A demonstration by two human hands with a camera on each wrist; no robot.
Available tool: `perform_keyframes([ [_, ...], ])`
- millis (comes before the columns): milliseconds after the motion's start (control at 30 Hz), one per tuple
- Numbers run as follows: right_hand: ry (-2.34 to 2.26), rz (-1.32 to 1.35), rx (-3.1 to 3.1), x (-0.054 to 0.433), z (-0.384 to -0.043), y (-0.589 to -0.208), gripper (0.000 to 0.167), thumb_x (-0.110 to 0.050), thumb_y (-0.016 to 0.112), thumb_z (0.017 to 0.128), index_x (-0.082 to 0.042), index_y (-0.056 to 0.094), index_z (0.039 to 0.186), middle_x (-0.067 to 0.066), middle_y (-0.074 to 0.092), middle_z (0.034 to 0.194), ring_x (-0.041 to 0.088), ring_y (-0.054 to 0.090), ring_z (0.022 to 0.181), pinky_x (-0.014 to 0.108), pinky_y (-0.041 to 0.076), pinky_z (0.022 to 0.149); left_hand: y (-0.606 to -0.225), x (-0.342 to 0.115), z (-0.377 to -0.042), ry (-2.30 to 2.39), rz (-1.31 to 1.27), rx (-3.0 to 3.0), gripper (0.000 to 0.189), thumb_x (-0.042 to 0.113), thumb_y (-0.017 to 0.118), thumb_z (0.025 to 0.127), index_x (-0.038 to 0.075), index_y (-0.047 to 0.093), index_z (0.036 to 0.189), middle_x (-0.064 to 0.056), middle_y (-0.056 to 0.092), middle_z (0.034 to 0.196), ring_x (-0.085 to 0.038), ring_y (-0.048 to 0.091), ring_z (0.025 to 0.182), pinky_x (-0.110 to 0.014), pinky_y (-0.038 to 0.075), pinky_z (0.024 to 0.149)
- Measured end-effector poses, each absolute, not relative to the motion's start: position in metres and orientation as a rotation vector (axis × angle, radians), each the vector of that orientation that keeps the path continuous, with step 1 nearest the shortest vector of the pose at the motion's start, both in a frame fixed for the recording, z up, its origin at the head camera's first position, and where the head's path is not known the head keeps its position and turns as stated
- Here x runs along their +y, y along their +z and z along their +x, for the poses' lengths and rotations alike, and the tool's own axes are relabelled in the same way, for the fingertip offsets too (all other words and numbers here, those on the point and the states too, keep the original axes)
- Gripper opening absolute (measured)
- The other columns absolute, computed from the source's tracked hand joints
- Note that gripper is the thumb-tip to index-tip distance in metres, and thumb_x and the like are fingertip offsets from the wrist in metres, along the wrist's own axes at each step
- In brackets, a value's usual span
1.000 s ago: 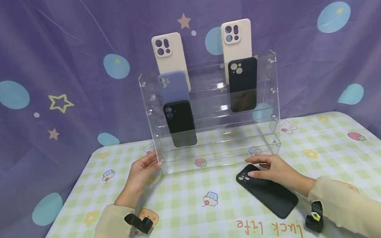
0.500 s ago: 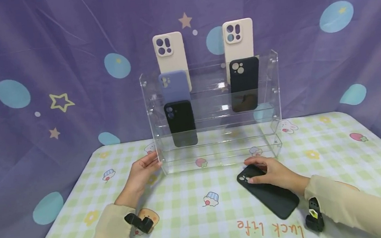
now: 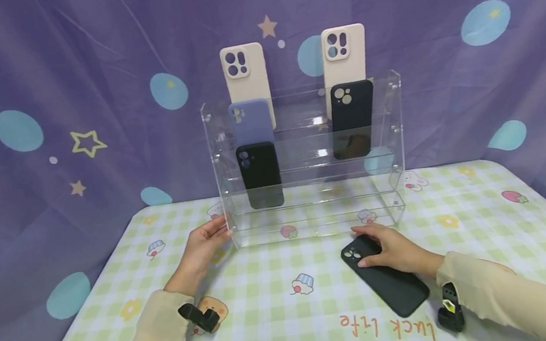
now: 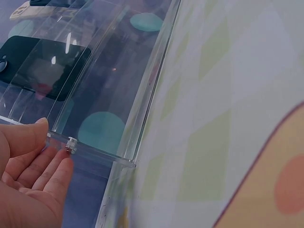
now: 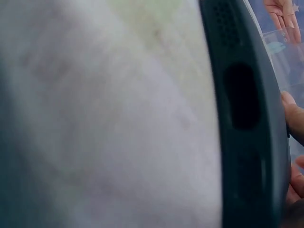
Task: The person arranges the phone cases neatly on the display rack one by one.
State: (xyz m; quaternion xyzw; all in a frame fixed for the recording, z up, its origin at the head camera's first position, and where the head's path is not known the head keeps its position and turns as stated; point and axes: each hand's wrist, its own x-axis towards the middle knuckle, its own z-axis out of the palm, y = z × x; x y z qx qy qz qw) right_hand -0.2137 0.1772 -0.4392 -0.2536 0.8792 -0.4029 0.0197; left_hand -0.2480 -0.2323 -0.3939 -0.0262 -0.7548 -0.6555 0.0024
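Observation:
My left hand (image 3: 204, 249) pinches the left side panel of a clear acrylic display stand (image 3: 305, 146). In the left wrist view, the thumb lies on one side of that panel (image 4: 97, 153) and the fingers on the other. At the right front, my right hand (image 3: 395, 251) holds a black phone case (image 3: 388, 287) near its camera-hole end, thumb at one long edge and fingers toward the other. The case lies slanted, close over the tablecloth. The right wrist view shows its end with the port cutout (image 5: 241, 97) up close, with fingertips at the far edge.
On the stand's left side, a white case (image 3: 247, 85), a lavender case (image 3: 252, 123) and a black case (image 3: 260, 177) stand in tiers. To the right are another white case (image 3: 348, 67) and a dark case (image 3: 353, 119). A purple curtain (image 3: 69, 58) hangs behind the checked tablecloth (image 3: 266, 303).
My right thumb has slid from the camera holes toward the case's near long edge, and the hand has closed around the case. My left hand has stayed on the stand.

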Motion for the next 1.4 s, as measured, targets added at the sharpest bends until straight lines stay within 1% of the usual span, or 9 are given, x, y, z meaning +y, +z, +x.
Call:
perform_keyframes([
  [100,-1.197,-0.832,2.774,0.176,-0.212,-0.437,0.080,-0.030,0.081,0.072,0.003,0.045,0.136,0.013,0.058,0.122,0.048,0.019,0.136,0.061,0.022,0.107,-0.392,-0.232,-0.248,-2.051,-0.084,-2.370,0.049,-0.004,0.060,0.088,-0.009,0.044,0.134,-0.025,0.047,0.135,0.003,0.059,0.096,-0.014,0.048,0.086],
  [200,-1.144,-0.882,2.826,0.174,-0.211,-0.434,0.078,-0.028,0.081,0.072,0.004,0.047,0.134,0.010,0.060,0.115,0.050,0.022,0.134,0.061,0.025,0.106,-0.391,-0.233,-0.247,-2.044,-0.072,-2.370,0.048,-0.005,0.059,0.088,-0.009,0.044,0.134,-0.025,0.046,0.135,0.002,0.059,0.097,-0.013,0.048,0.086],
  [300,-1.121,-0.849,2.864,0.173,-0.209,-0.432,0.078,-0.030,0.081,0.072,0.006,0.048,0.132,0.019,0.056,0.124,0.050,0.025,0.133,0.060,0.028,0.105,-0.391,-0.233,-0.246,-2.046,-0.077,-2.369,0.048,-0.005,0.059,0.089,-0.009,0.044,0.134,-0.026,0.046,0.136,0.001,0.059,0.098,-0.013,0.048,0.086],
  [433,-1.092,-0.760,2.861,0.171,-0.202,-0.433,0.087,-0.041,0.080,0.071,0.008,0.045,0.134,0.027,0.044,0.137,0.045,0.034,0.131,0.058,0.034,0.103,-0.391,-0.232,-0.246,-2.050,-0.083,-2.374,0.048,-0.004,0.059,0.089,-0.009,0.044,0.134,-0.025,0.046,0.135,0.003,0.060,0.095,-0.013,0.048,0.087],
  [767,-1.030,-0.628,2.889,0.162,-0.187,-0.426,0.102,-0.049,0.080,0.069,0.014,0.036,0.136,0.032,0.042,0.138,0.044,0.042,0.125,0.054,0.040,0.099,-0.394,-0.234,-0.249,-2.056,-0.098,-2.378,0.048,-0.003,0.060,0.089,-0.008,0.044,0.134,-0.025,0.046,0.135,0.001,0.060,0.098,-0.013,0.048,0.086],
  [967,-1.003,-0.648,2.922,0.162,-0.185,-0.424,0.099,-0.048,0.080,0.069,0.014,0.039,0.135,0.031,0.045,0.134,0.043,0.046,0.121,0.053,0.042,0.097,-0.396,-0.234,-0.251,-2.040,-0.105,-2.383,0.050,-0.001,0.061,0.088,-0.008,0.044,0.135,-0.024,0.046,0.137,-0.005,0.059,0.105,-0.013,0.049,0.084],
  [1200,-1.002,-0.741,2.956,0.162,-0.186,-0.424,0.095,-0.041,0.084,0.066,0.004,0.041,0.138,0.024,0.045,0.137,0.039,0.047,0.122,0.050,0.044,0.096,-0.394,-0.233,-0.251,-2.035,-0.100,-2.405,0.050,0.000,0.061,0.089,-0.007,0.043,0.135,-0.024,0.045,0.137,-0.010,0.059,0.109,-0.014,0.049,0.085],
  [1300,-1.032,-0.761,2.980,0.161,-0.186,-0.423,0.087,-0.036,0.084,0.068,0.002,0.044,0.136,0.022,0.049,0.134,0.037,0.050,0.119,0.048,0.047,0.093,-0.394,-0.233,-0.251,-2.031,-0.092,-2.406,0.050,0.001,0.062,0.089,-0.007,0.044,0.135,-0.024,0.046,0.137,-0.008,0.059,0.107,-0.014,0.049,0.085],
  [1400,-1.108,-0.695,3.004,0.162,-0.185,-0.420,0.072,-0.029,0.080,0.075,0.002,0.050,0.132,0.023,0.054,0.129,0.033,0.057,0.110,0.042,0.052,0.083,-0.395,-0.234,-0.249,-2.028,-0.121,-2.392,0.052,0.004,0.065,0.088,-0.007,0.045,0.134,-0.023,0.049,0.135,-0.004,0.059,0.102,-0.013,0.049,0.084],
])
